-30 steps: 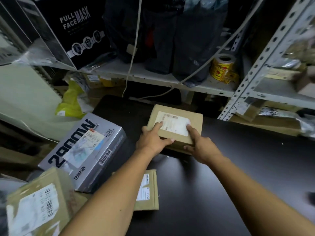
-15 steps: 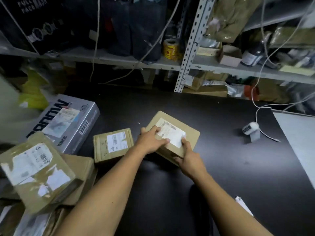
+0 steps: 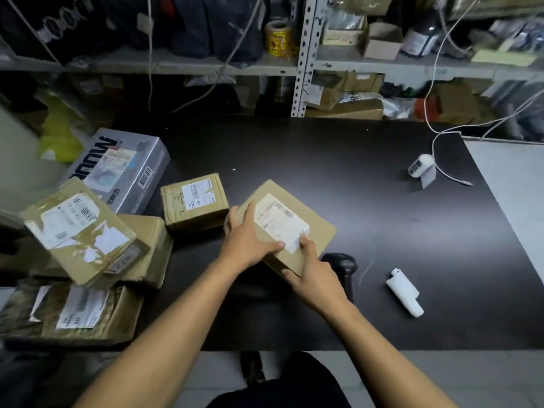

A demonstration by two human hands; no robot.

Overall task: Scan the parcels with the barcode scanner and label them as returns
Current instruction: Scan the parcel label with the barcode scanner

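Note:
A flat brown parcel [image 3: 316, 228] with a white shipping label lies tilted in the middle of the black table [image 3: 338, 160]. My left hand [image 3: 248, 241] lies on its near left side, fingers spread over the top and thumb at the label's edge. My right hand [image 3: 316, 278] grips its near right corner, thumb on the label. A black barcode scanner [image 3: 343, 265] sits right behind my right hand, partly hidden. A white marker-like labelling tool [image 3: 404, 293] lies to the right.
A small brown box [image 3: 194, 200], a grey "2900W" box [image 3: 117, 169] and several worn taped parcels [image 3: 79, 231] pile up at the left. A small white device [image 3: 421, 167] on a cable stands far right. Metal shelving [image 3: 303, 63] with goods lines the back.
Both hands have drawn the flat parcel from the back of the table toward me and turned it. The view swung right and down, revealing the scanner and white tool.

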